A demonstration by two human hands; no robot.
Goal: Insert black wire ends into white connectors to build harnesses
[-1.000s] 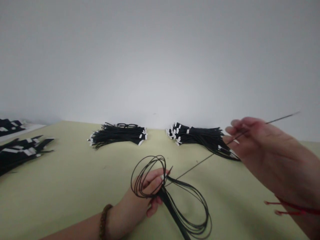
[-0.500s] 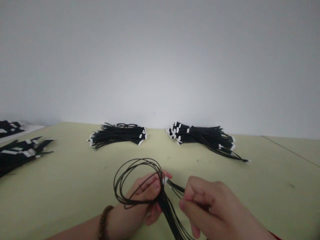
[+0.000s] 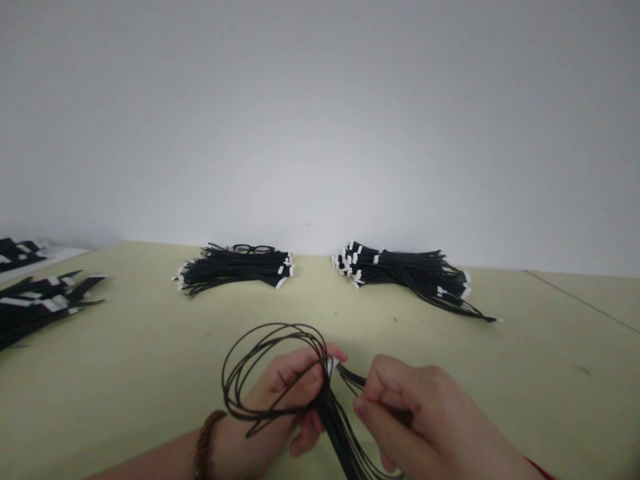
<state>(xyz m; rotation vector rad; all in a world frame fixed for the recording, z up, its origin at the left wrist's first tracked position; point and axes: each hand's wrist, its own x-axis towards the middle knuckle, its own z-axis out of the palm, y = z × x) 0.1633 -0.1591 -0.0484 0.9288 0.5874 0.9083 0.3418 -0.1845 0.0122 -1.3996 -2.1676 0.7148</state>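
Observation:
My left hand (image 3: 280, 400) grips a bunch of thin black wires (image 3: 235, 380), which form loops to its left and hang down past the bottom of the picture. Small white connector ends (image 3: 331, 365) show at the top of this grip. My right hand (image 3: 415, 413) is just to the right, its thumb and fingers pinched on a few black wire ends (image 3: 353, 377) coming out of the bunch. What the fingertips hide cannot be seen.
Two piles of black wires with white ends (image 3: 235, 271) (image 3: 405, 277) lie at the back of the pale green table (image 3: 150, 353), with eyeglasses (image 3: 253, 249) on the left pile. More wires (image 3: 40, 300) lie at the left edge. A wall rises behind.
My right hand has moved in from the far right, raised, to pinch wire ends near my left hand. The wire loops have swung left and dropped slightly.

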